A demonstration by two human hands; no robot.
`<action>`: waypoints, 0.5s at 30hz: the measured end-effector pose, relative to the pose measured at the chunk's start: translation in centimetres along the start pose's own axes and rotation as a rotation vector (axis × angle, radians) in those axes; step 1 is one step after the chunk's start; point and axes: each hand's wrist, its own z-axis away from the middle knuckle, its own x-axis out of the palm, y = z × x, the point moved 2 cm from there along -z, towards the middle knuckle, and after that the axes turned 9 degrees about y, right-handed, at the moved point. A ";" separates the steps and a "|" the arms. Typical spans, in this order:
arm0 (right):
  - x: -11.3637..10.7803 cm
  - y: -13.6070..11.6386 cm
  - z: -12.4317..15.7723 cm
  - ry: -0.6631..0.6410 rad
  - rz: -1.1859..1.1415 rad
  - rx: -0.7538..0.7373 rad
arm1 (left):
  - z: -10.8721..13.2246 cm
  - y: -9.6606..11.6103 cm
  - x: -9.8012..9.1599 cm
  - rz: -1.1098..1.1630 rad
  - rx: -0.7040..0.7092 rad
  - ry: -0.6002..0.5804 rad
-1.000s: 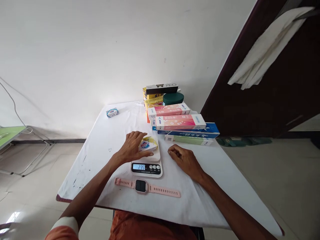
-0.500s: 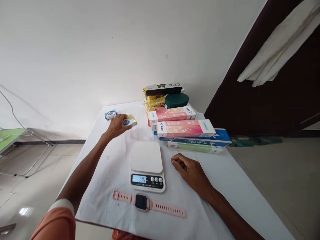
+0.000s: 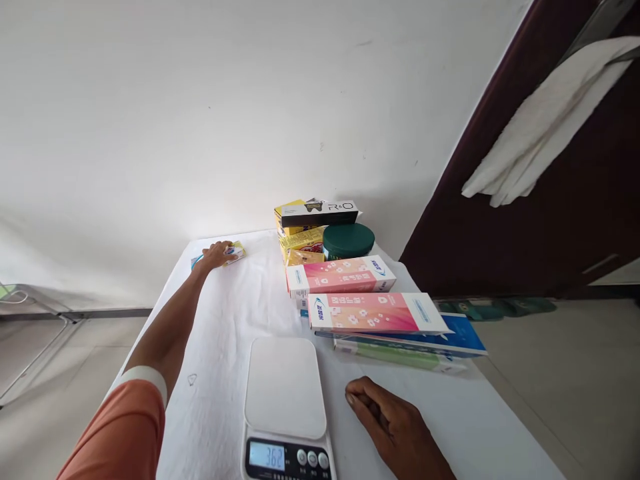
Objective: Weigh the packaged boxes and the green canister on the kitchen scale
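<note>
At the far left corner of the table, my left hand is closed over a small yellow-and-white packet, which sticks out on the right side of its fingers. Beside and partly under that hand is a small blue-and-white packet, mostly hidden. My right hand rests on the cloth to the right of the kitchen scale, its fingers curled in with nothing visible in them. The white kitchen scale has a bare plate, and its lit display seems to read 362.
Pink toothpaste boxes lie over a blue box and a green box. Behind them stand a dark green lidded tub, yellow boxes and a black-and-white box. A white towel hangs at right.
My left hand has moved the yellow-and-white packet left and back, beside the blue one. The display went from 235 to about 362. The view has tilted up, and the watch is out of sight.
</note>
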 end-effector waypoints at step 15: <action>0.1 -0.2 0.0 0.005 0.014 -0.034 | 2.7 -1.6 -1.3 -0.093 -0.003 -0.085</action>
